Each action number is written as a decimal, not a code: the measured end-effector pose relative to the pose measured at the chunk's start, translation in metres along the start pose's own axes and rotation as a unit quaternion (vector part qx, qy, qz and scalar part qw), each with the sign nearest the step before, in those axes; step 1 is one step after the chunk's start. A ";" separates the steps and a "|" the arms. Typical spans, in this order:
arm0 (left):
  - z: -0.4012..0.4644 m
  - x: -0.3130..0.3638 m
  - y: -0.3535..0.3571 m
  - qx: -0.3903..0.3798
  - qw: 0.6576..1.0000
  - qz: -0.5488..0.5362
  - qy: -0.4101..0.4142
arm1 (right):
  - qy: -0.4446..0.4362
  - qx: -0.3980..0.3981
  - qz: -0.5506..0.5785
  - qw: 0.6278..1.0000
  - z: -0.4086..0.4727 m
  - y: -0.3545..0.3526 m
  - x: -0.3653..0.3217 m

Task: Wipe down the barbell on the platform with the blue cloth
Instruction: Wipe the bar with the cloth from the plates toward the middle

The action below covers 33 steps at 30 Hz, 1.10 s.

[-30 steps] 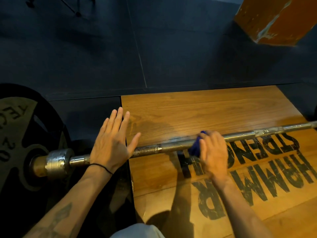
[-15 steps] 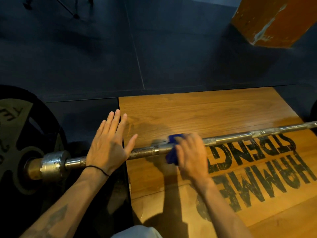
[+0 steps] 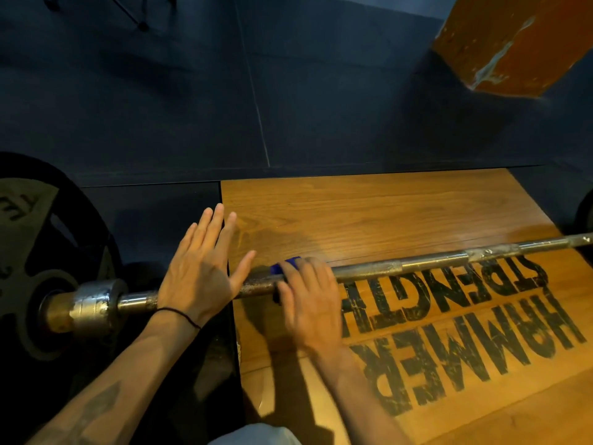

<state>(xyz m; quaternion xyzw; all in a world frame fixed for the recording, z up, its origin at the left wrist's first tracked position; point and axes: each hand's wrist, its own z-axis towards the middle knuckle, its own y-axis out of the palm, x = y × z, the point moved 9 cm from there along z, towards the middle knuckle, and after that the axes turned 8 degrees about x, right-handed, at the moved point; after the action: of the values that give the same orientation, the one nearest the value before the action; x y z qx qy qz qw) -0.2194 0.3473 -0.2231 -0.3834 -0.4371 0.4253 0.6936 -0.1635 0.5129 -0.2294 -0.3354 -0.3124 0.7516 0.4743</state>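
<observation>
A worn steel barbell point(image 3: 430, 262) lies across the wooden platform point(image 3: 369, 216), running from the left plate to the right edge. My left hand point(image 3: 200, 271) rests flat on the bar near its collar, fingers straight and spread. My right hand point(image 3: 308, 297) grips the blue cloth point(image 3: 284, 264) wrapped around the bar, just right of my left thumb. Only a small blue corner of the cloth shows above my fingers.
A large black weight plate point(image 3: 35, 239) sits on the bar's left end, with a silver collar point(image 3: 96, 303) beside it. Dark rubber flooring point(image 3: 160, 107) surrounds the platform. An orange wooden box point(image 3: 519, 40) stands at the top right. Another plate edge point(image 3: 585, 213) shows at far right.
My right hand has slid the cloth leftward along the bar, from mid-platform to close beside my left thumb. My left hand has stayed flat on the bar.
</observation>
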 end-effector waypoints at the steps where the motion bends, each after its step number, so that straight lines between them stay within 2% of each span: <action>1: 0.000 0.000 0.000 -0.001 1.000 -0.002 0.000 | -0.012 0.004 -0.015 1.000 0.002 -0.007 0.019; 5: -0.001 0.001 -0.001 -0.002 1.000 0.005 0.003 | 0.057 0.019 -0.108 0.992 0.003 -0.046 0.124; 7: -0.001 0.003 0.000 -0.007 1.000 0.016 0.007 | 0.112 0.020 -0.133 0.985 -0.002 -0.049 0.148; 9: -0.001 0.003 0.000 -0.007 1.000 0.024 0.010 | 0.167 0.054 -0.115 0.978 -0.002 -0.039 0.135; 11: -0.001 0.003 0.000 -0.010 1.000 0.027 0.012 | 0.196 0.088 -0.046 0.976 -0.002 -0.026 0.091; 14: -0.001 0.002 -0.001 -0.004 1.000 0.020 0.006 | 0.121 0.024 0.009 0.992 -0.007 -0.001 0.009; 17: 0.000 0.001 -0.003 0.000 1.000 0.016 0.003 | 0.002 -0.012 -0.023 1.000 -0.002 -0.005 0.013; 19: 0.000 0.002 -0.003 0.002 1.000 0.013 0.007 | 0.010 -0.014 -0.068 0.998 0.005 -0.020 0.063; 21: -0.001 0.002 -0.002 0.000 1.000 0.020 0.007 | 0.066 -0.002 -0.117 0.991 0.006 -0.042 0.120; 24: -0.002 0.003 0.000 -0.009 0.999 0.034 0.010 | 0.139 0.037 -0.134 0.980 -0.001 -0.057 0.155; 27: -0.002 0.003 0.000 -0.009 0.999 0.039 0.011 | 0.193 0.102 -0.068 0.973 0.000 -0.042 0.118; 29: -0.001 0.004 -0.001 -0.006 0.999 0.036 0.011 | 0.181 0.103 0.015 0.978 -0.001 -0.021 0.065; 31: -0.001 0.004 -0.001 -0.002 0.999 0.031 0.008 | 0.113 0.051 0.015 0.992 -0.006 -0.003 0.017; 33: -0.002 0.002 -0.002 0.000 1.000 0.021 0.001 | 0.020 0.021 -0.014 0.999 -0.005 0.000 0.010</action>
<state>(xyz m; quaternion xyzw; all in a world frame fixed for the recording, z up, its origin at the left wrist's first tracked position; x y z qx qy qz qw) -0.2164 0.3484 -0.2215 -0.3930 -0.4284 0.4396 0.6847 -0.1624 0.5231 -0.2345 -0.3361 -0.2913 0.7445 0.4979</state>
